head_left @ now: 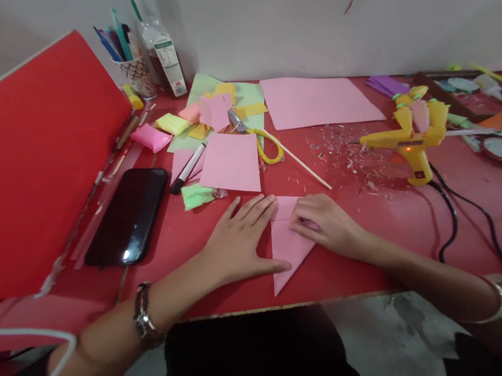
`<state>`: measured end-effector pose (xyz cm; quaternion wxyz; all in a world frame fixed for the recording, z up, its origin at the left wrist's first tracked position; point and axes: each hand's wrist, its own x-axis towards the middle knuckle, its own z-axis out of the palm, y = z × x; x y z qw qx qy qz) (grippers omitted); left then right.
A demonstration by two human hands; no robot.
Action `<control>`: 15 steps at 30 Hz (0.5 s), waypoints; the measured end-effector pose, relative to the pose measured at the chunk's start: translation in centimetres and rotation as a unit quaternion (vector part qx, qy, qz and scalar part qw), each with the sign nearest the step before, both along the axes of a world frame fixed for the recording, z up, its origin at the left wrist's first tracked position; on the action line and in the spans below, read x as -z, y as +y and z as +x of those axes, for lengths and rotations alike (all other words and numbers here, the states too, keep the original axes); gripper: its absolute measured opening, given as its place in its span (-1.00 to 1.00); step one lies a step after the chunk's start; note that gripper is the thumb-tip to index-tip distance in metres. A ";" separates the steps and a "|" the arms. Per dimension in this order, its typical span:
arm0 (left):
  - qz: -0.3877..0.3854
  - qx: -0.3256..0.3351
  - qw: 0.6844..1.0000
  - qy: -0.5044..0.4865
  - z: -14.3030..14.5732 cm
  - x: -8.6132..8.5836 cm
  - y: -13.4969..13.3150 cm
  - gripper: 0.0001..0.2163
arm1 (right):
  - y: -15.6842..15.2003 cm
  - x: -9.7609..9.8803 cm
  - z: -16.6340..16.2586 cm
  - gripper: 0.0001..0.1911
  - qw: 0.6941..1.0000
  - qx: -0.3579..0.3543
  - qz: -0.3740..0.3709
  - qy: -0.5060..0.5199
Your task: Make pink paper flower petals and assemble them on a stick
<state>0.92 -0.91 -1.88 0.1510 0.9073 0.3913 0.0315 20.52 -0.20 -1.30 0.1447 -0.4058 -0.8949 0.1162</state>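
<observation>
A folded pink sheet of paper (283, 248), narrowing to a point at its lower end, lies on the red table near the front edge. My left hand (241, 238) rests flat at its left side, fingers spread, with fingertips and thumb on the paper. From the right, my right hand (322, 222) presses on the sheet with curled fingers, and a bit of pink shows between thumb and fingers. Just beyond my hands lies a square pink sheet (232, 163). It partly covers a pair of yellow-handled scissors (270, 149). A thin wooden stick (300, 160) lies beside them.
On the left are a black phone (129, 215) and a big red board (38, 165). A yellow glue gun (414, 140), its light glowing, stands right with its cord trailing. Behind are a marker (188, 166), a bottle (164, 58), a pen cup (136, 74) and a large pink sheet (318, 100).
</observation>
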 end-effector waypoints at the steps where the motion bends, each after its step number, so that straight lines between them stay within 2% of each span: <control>1: 0.000 0.000 1.000 -0.001 0.0 0.0 0.0 -0.17 | 0.0 0.0 0.0 -0.65 1.000 0.002 0.001 -0.002; 15: 0.010 0.005 1.000 -0.006 -0.1 0.2 -0.3 -0.16 | 0.0 0.1 -0.1 -0.66 1.000 0.004 0.014 0.006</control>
